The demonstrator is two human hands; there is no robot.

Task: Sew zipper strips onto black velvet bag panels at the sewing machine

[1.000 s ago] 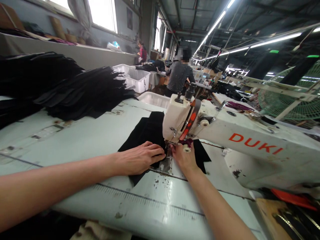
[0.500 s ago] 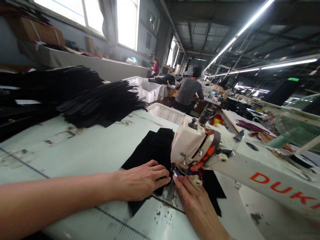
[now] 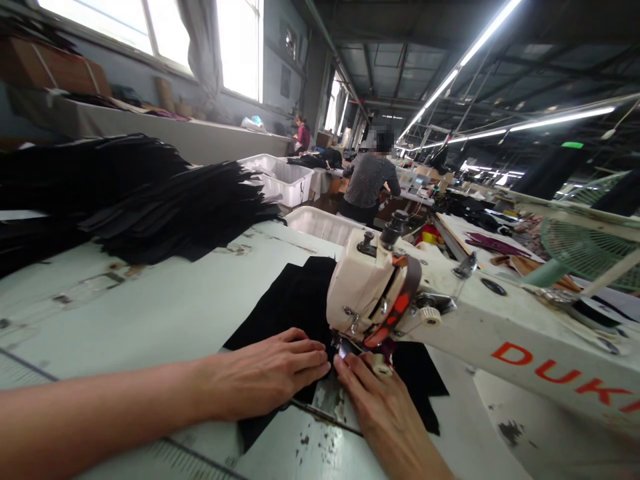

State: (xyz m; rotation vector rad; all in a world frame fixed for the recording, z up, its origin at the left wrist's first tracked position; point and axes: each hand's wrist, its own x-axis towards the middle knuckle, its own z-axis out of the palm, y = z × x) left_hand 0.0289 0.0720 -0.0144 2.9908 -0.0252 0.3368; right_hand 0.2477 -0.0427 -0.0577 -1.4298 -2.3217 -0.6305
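Observation:
A piece of black fabric (image 3: 295,293) lies on the table and runs under the head of a white sewing machine (image 3: 360,280). My left hand (image 3: 270,370) rests palm down on this cloth, its fingers extended toward the needle area and lying on top. On the other side of the metal plate (image 3: 330,397), my right hand (image 3: 375,400) has its fingers stretched forward beside the presser foot (image 3: 345,348). The fingertips of both hands are close together just in front of the foot. The needle itself is hidden, and the right thumb cannot be made out.
Stacked black fabric pieces (image 3: 180,213) cover the left back of the table (image 3: 165,313). White plastic bins (image 3: 320,227) stand beyond its far edge. A co-worker (image 3: 373,180) sits ahead, facing away. A green fan (image 3: 585,247) is at the right, behind the machine arm.
The whole view has shifted, so the machine, cloth and hands appear a little further left. Both hands keep nearly the same place beside the presser foot.

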